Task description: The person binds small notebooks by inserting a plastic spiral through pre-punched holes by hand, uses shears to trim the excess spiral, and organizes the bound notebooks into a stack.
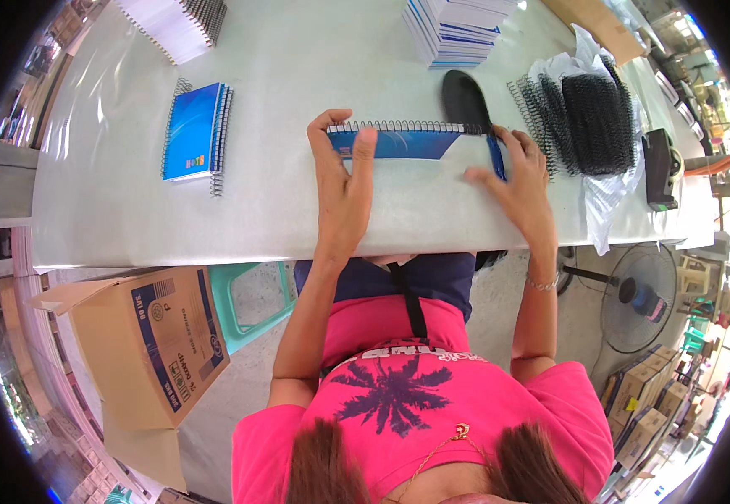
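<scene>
A blue notebook (403, 141) with a black spiral along its far edge lies on the white table (214, 218) in front of me. My left hand (344, 181) presses on its left end, thumb and fingers spread around the corner. My right hand (516, 176) rests at the notebook's right end, beside a black tool with a blue handle (474, 113), fingers apart and touching the handle.
Two finished blue spiral notebooks (195, 130) lie to the left. Stacks of unbound pads sit at the far left (176, 25) and far middle (453, 29). A pile of black spiral coils (588, 118) lies on plastic at right, next to a black device (657, 166). A cardboard box (151, 336), green stool (252, 302) and fan (638, 298) stand below.
</scene>
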Demonstrator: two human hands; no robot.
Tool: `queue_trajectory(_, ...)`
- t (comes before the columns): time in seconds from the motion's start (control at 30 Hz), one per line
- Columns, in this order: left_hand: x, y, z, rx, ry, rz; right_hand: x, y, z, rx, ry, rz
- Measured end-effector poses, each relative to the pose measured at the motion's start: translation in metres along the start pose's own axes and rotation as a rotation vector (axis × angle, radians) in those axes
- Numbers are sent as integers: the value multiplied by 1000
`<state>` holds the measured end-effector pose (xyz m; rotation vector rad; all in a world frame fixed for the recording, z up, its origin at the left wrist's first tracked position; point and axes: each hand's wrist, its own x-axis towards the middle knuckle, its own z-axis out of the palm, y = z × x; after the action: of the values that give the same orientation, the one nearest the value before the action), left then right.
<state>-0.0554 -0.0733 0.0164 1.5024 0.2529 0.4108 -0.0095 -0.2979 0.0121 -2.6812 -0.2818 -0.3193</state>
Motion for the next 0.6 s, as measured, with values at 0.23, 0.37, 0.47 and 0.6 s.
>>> queue_trajectory(0.23,11,-12,-16,78,-22,129,-24,-24,-13,299,112,78)
queue_trajectory(0.37,11,-6,-25,124,-62,60,-32,-62,-20,561,133,-25)
queue_trajectory(0.47,11,-4,-25,122,-76,57,-35,-87,-13,556,138,-250)
queue_trajectory(0.6,9,-1,-30,127,-97,94,-33,-112,7,583,116,-356)
